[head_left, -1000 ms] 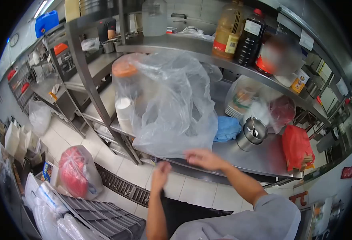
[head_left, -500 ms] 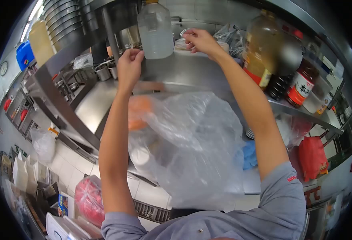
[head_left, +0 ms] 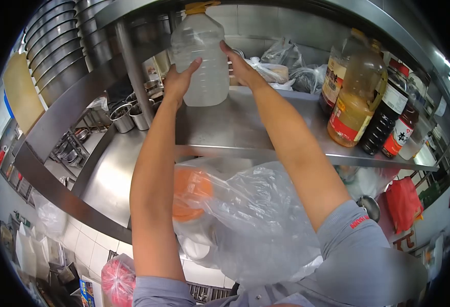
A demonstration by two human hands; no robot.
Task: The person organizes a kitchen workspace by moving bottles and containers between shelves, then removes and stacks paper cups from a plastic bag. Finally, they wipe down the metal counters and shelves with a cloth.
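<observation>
Clear-liquid jug (head_left: 199, 56) btwn L hand (head_left: 176, 82), R hand (head_left: 240, 66).

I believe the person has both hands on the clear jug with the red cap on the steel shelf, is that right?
Not quite: the head view shows the cap is yellow, not red. The rest holds: the left hand and the right hand grip the clear jug on the steel shelf.

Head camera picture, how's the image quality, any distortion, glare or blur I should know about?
Head view: strong fisheye, black corners, the steel shelf edge bows; bright glare from ceiling lights at the right rim; sheen on the clear plastic bag; the clear jug between left hand and right hand is sharp enough, edges of the frame are soft.
</observation>
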